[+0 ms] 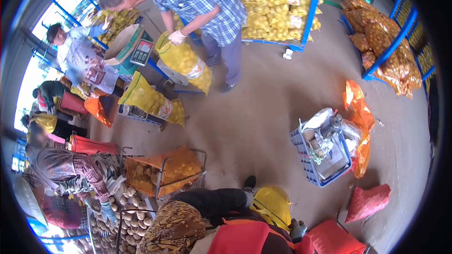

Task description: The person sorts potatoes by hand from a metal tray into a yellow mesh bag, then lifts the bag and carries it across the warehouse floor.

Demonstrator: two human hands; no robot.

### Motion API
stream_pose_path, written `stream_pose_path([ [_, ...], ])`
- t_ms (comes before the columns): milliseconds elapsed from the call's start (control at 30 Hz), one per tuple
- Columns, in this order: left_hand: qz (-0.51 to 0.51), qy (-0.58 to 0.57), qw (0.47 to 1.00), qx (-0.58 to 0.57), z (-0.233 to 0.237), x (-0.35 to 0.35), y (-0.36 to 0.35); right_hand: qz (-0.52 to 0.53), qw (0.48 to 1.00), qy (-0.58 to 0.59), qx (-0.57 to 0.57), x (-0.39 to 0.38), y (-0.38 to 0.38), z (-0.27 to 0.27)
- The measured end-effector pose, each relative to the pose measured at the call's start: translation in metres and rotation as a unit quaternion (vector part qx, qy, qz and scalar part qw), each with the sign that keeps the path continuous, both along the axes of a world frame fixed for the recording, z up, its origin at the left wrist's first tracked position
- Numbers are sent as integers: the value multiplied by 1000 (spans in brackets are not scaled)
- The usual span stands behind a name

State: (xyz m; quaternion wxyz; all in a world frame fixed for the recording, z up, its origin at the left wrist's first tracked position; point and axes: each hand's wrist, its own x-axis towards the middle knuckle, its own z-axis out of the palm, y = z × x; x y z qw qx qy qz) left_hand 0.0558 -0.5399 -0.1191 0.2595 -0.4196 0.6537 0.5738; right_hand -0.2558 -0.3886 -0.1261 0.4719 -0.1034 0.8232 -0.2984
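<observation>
At the bottom right of my body, my right hand (297,229) wears a grey glove. Its fingers look curled at the edge of a yellow mesh bag (272,207), which is spread in front of my body beside my dark shoe (250,182). My left hand does not show; a brown patterned cloth (174,228) and a red cloth (238,239) cover that side. Close to my right hand lies a full red sack (335,239).
An orange mesh bag of potatoes (181,169) sits in a metal frame by a potato-filled sorting table (129,221), where a co-worker (75,169) reaches in. A blue crate (313,174) holds odds and ends. Another person (202,9) grips a full yellow sack (183,61) near a scale (141,52).
</observation>
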Motion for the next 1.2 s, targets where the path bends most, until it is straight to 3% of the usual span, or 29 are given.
stream_pose_path([
  [267, 242, -31, 970, -25, 16, 42, -17, 248, 968, -25, -40, 26, -162, 47],
  [333, 299, -91, 949, -51, 47, 40, -36, 325, 943, -24, -68, 29, -203, 61],
  [467, 389, -110, 911, -79, 66, 25, -49, 428, 898, -37, -97, 16, -280, 66],
  [533, 379, -99, 916, -86, 85, 19, -61, 501, 862, -17, -77, 12, -320, 70],
  [667, 463, -97, 880, -36, 81, 11, -63, 575, 816, -41, -51, 21, -370, 68],
  [800, 454, -94, 886, 3, 51, 22, -74, 646, 762, -23, -22, 56, -410, 77],
  [833, 448, -83, 889, 43, 49, 31, -84, 647, 762, -20, -22, 63, -414, 69],
  [1000, 405, -95, 909, 9, -1, 77, -109, 634, 773, 26, 25, 116, -433, 59],
  [1067, 430, -28, 899, 79, 10, 115, -133, 608, 793, 7, 28, 133, -441, 32],
  [1133, 418, -26, 907, 45, -9, 150, -141, 605, 791, -6, 88, 140, -448, -20],
  [1200, 406, -25, 913, 25, -12, 193, -145, 626, 773, 33, 102, 172, -452, -32],
])
